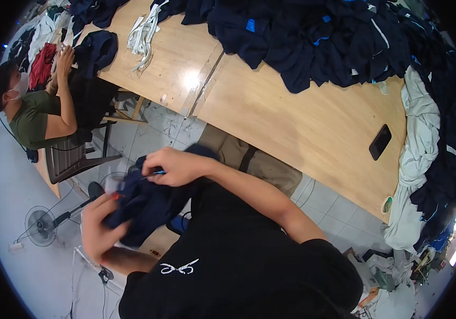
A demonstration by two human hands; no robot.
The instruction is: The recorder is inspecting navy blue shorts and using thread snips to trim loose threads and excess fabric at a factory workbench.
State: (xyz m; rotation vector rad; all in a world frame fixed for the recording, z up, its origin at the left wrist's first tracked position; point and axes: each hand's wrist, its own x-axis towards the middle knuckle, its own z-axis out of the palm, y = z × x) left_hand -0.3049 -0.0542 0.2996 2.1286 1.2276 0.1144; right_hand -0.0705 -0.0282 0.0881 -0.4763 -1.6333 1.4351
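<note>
The wooden counter stretches beyond the grip, heaped with dark garments, a black phone lying well to its right. Below that, the navy garment bunches in the lap between both hands. The left hand clutches its lower folds, fingers pressed together on cloth. The right hand pinches a small blue-handled tool at a seam. Keeping the fabric taut under the tip would likely help.
</note>
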